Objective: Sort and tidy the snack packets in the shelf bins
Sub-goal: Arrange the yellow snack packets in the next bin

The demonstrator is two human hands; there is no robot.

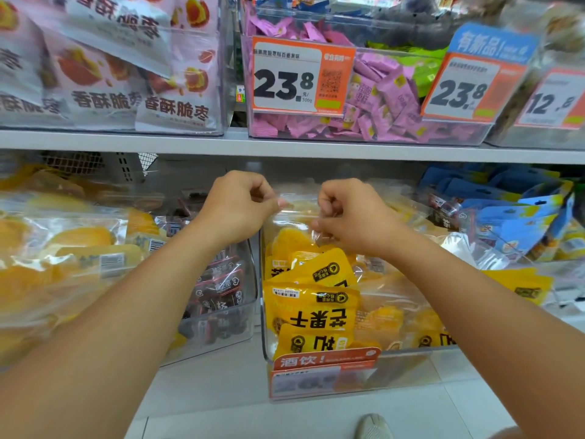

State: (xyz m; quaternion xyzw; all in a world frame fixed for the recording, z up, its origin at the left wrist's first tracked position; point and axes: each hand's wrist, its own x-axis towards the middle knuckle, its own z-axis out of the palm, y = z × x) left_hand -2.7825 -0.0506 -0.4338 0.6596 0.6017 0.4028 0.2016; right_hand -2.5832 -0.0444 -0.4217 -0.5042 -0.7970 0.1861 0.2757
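Observation:
A clear plastic bin (411,372) on the lower shelf holds several yellow dried-mango packets (311,315). Above them stands a clear packet of mango slices (294,231), upright in the bin. My left hand (240,205) pinches its top edge at the left. My right hand (351,213) pinches the same top edge at the right, fingers curled. Both forearms reach in from the bottom of the view.
Left of the bin, another clear bin (221,327) holds dark red packets, with large mango bags (63,248) beyond. Blue packets (512,217) lie at the right. The upper shelf (285,147) carries bins of pink sweets (373,99) with orange price tags (300,77).

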